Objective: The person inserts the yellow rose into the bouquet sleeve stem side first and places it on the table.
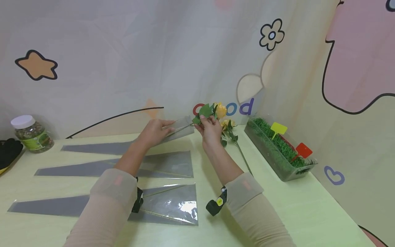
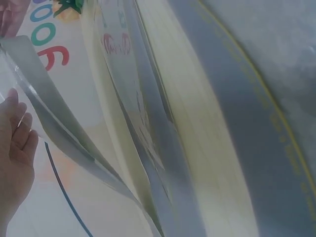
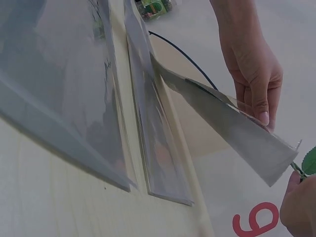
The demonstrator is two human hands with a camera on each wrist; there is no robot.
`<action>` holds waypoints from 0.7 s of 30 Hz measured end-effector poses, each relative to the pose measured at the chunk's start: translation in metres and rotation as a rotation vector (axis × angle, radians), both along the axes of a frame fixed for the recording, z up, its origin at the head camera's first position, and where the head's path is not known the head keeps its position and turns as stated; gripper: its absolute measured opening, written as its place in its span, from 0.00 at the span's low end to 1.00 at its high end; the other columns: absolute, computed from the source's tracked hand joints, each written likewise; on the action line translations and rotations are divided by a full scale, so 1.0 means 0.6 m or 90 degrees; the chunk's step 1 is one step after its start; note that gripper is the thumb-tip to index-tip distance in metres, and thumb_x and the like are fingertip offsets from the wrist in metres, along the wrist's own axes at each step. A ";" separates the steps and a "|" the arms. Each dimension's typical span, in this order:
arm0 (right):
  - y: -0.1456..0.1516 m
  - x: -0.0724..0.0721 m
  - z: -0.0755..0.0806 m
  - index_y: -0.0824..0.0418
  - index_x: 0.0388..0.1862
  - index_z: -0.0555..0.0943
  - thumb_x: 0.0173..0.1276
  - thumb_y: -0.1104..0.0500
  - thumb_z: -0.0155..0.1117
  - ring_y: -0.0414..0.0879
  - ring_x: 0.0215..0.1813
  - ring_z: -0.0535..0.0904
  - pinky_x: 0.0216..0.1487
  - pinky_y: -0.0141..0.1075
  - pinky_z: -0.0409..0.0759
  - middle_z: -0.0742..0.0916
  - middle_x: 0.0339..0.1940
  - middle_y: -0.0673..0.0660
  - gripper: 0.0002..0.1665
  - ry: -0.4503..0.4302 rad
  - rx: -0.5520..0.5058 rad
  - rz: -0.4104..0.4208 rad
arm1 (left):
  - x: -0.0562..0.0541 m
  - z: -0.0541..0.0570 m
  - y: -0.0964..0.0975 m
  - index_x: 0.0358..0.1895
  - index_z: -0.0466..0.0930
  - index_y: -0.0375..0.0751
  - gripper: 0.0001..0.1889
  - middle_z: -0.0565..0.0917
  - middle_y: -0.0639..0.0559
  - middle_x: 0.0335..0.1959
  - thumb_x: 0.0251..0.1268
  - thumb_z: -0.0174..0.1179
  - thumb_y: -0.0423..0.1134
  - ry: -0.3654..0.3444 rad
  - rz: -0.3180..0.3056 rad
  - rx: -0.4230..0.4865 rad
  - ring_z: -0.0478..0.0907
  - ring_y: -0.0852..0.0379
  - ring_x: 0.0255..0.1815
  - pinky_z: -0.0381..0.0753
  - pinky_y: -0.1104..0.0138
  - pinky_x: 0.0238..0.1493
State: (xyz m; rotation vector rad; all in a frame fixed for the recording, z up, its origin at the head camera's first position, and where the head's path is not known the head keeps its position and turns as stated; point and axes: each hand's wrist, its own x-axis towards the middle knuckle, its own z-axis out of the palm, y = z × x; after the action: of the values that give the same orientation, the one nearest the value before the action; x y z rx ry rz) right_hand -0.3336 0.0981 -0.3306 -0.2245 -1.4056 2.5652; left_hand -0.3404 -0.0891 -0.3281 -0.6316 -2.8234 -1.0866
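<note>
My left hand (image 1: 155,132) pinches the upper edge of a clear and grey plastic flower sleeve (image 3: 242,138), its wide mouth lifted off the table. The sleeve's narrow tail (image 1: 95,148) stays low on the table at the left. My right hand (image 1: 211,132) holds a yellow rose (image 1: 220,110) by its stem, just under the green leaves (image 1: 206,110). The rose's stem (image 1: 185,127) runs leftward into the sleeve's mouth. Beyond the right hand, a second yellow rose (image 1: 227,123) lies on the table, its stem (image 1: 243,157) pointing towards me.
Two more sleeves lie flat, one in the middle (image 1: 172,163) and one nearer (image 1: 176,202). At the right stands a planter of artificial grass (image 1: 277,147) with yellow and red tags. A lidded jar (image 1: 32,133) and a black item (image 1: 9,152) sit far left. A printed cloth (image 1: 154,51) hangs behind.
</note>
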 end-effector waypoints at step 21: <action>-0.002 -0.002 0.001 0.69 0.52 0.74 0.71 0.60 0.53 0.41 0.35 0.77 0.42 0.29 0.77 0.80 0.39 0.56 0.16 -0.059 0.022 0.042 | 0.003 0.005 0.010 0.60 0.73 0.40 0.20 0.73 0.41 0.58 0.66 0.56 0.38 0.020 -0.005 -0.004 0.60 0.55 0.23 0.67 0.62 0.35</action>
State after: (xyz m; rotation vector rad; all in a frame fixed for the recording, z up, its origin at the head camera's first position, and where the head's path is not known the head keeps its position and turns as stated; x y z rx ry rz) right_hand -0.3347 0.0966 -0.3301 -0.2991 -1.5119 2.6124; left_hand -0.3388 -0.0828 -0.3252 -0.6548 -2.8016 -1.0607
